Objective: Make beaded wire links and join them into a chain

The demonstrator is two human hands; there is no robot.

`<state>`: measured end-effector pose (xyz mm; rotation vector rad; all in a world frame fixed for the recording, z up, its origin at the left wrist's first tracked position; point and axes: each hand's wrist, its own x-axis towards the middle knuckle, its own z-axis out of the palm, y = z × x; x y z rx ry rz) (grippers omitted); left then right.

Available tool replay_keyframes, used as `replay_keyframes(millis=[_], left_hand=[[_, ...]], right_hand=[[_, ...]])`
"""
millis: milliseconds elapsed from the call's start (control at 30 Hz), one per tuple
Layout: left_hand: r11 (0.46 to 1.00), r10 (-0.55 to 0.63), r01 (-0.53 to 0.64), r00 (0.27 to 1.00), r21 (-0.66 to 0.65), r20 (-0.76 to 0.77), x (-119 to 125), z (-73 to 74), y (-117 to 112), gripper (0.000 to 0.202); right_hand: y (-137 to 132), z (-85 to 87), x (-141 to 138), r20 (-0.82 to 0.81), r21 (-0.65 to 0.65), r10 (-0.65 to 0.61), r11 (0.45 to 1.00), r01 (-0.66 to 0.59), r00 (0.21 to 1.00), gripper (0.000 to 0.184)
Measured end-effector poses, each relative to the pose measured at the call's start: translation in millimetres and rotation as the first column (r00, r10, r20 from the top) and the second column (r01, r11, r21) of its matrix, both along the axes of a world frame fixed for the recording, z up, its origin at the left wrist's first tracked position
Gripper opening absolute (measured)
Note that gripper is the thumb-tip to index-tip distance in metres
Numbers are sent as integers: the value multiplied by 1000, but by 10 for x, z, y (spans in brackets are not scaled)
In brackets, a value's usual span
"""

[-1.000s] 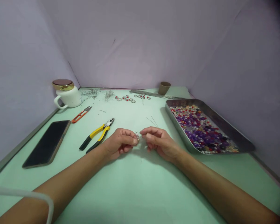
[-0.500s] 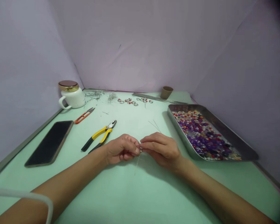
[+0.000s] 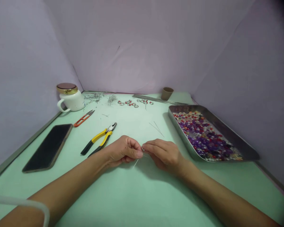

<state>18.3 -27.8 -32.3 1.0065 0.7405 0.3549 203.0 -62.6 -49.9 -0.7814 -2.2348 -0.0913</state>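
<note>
The held wire [image 3: 136, 163] looked metallic; the tray [image 3: 224, 134], smooth metal; its beads [image 3: 203, 135], glossy. The pliers [image 3: 107, 136] had a metal head [image 3: 111, 127] and plastic-looking handles [image 3: 98, 135]; the table [image 3: 109, 195] appeared matt.

2 bare hands [image 3: 126, 151], 2 bare forearms [image 3: 78, 176]

This seems to me a small craft corner, a kind of workshop for bead and wire work. The green table [image 3: 123, 195] carries a tray [image 3: 220, 123] with many coloured beads [image 3: 204, 140], and also pliers [image 3: 108, 133], snips [image 3: 87, 116], a bundle of wires [image 3: 153, 99] and some tangled scraps [image 3: 112, 99]. Near the back lie small pieces with red beads [image 3: 129, 103]. Pale walls [image 3: 137, 66] stand on three sides, so it is rather like a booth. The mug [image 3: 73, 101] and the phone [image 3: 47, 148] belong more to daily life; whether the corner is inside a home or a business, I cannot tell.
</note>
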Motion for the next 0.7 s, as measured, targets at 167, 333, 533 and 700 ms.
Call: replay_keyframes(millis=[167, 333, 533, 700], left_hand=[[999, 43, -43, 999, 19, 16, 17, 26, -8, 12], [997, 62, -62, 998, 38, 10, 3, 40, 3, 12], [1000, 12, -12, 1000, 18, -26, -11, 43, 13, 14], [997, 9, -6, 999, 76, -39, -6, 18, 22, 12]], right_hand=[[-71, 0, -97, -109, -28, -121, 993, 119, 987, 17], [-81, 13, -138, -176, -118, -137, 986, 117, 975, 16], [-35, -3, -95, -214, -183, -24, 983, -15, 977, 18], [-33, -2, -100, -252, -174, -72, 984, 29, 965, 17]])
